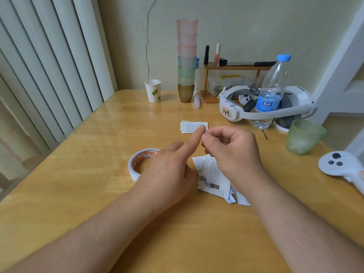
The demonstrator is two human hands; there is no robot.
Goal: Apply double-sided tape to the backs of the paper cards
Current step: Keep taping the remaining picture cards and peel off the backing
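A roll of double-sided tape (136,164) with an orange-printed core lies flat on the wooden table (82,174), partly behind my left hand (169,170). That hand's index finger points up and right, its tip meeting my right hand's fingertips. My right hand (234,152) hovers with fingers curled, thumb and forefinger pinching a tiny pale bit of tape at that fingertip; the bit is barely visible. A small neat stack of printed paper cards (192,126) lies just beyond the hands. A loose pile of cut printed paper pieces (214,180) lies under my right wrist.
At right stand a green glass cup (303,136), a water bottle (270,93), a white headset (275,109) and a white controller (338,164). A paper cup (153,90), a tall stack of cups (187,62) and a small shelf (234,67) line the wall.
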